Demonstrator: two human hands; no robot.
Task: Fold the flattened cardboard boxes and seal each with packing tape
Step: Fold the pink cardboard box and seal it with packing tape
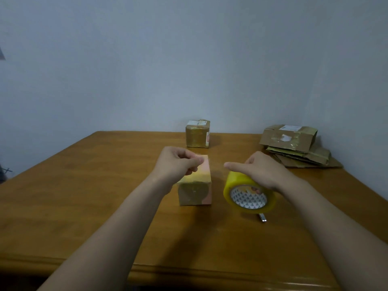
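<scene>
While we are working at the wooden table (84,196), flattened cardboard boxes (294,148) are lying far right and a taped box (197,135) is standing far centre. Our left hand (176,162) is pinching the tape strip (214,164) above the near small box (195,194); our right hand (260,171) is gripping the yellow tape roll (230,185) beside it.

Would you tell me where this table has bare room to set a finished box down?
The widest bare patch is the table left of the left hand, out to its edge. A smaller patch lies between the small box and the front edge. Crowded: that box beside the tape roll at centre, the sealed box behind, the flattened cardboard far right.
</scene>
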